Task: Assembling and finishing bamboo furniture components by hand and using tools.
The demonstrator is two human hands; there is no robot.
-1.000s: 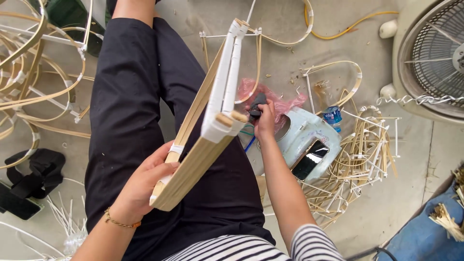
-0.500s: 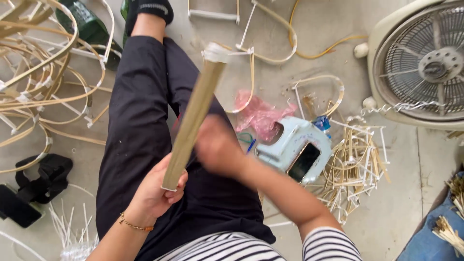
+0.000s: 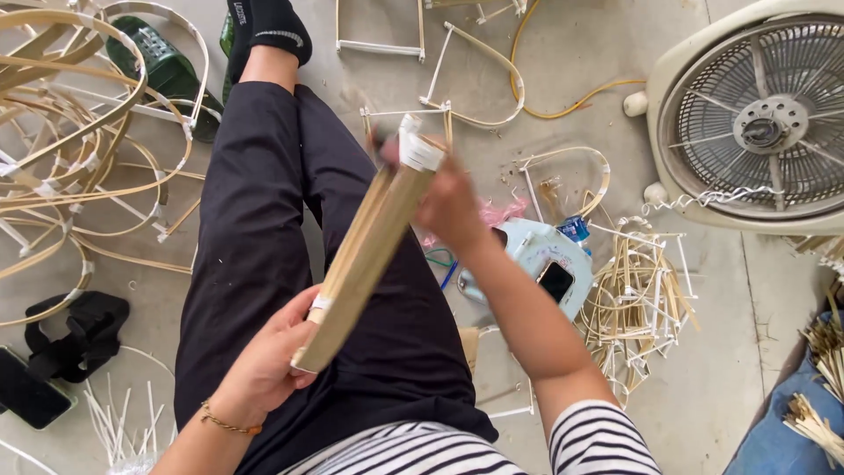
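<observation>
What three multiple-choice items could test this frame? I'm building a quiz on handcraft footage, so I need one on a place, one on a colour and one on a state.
1. Where is the fan?
A. upper right, on the floor
B. on the lap
C. lower left

2. What colour are the trousers?
A. white
B. black
C. red

3. How is the bundle of bamboo strips held?
A. lying on the floor
B. left hand at its lower end, right hand near its top
C. one hand only

Key: 1 A, it stands by the top right edge; 2 B, dark cloth covers both legs; 3 B, both hands grip it.
</observation>
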